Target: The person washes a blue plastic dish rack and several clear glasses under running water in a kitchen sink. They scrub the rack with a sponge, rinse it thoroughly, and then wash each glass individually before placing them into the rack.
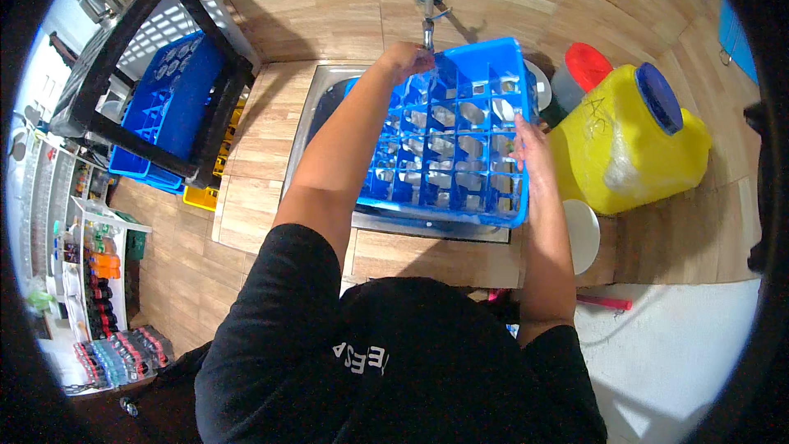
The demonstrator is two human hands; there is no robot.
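A blue plastic bottle crate (pixel 519 197) with square compartments lies over the metal sink (pixel 306 111), overlapping its basin and right part. My left hand (pixel 408 61) is at the crate's far edge, just below the wall tap (pixel 428 28); its fingers are partly hidden, so whether they grip the tap, the rim or nothing is unclear. Water seems to splash beneath it. My right hand (pixel 530 145) rests against the crate's right side, fingers spread over the rim and the thumb side hidden.
Right of the crate stand a yellow plastic jug (pixel 622 148) with a blue cap, a red-lidded container (pixel 585 68) and a white round container (pixel 582 237). Blue crates (pixel 179 86) stand within a black frame (pixel 203 154) at left. Bottled drinks (pixel 102 296) fill shelves further left.
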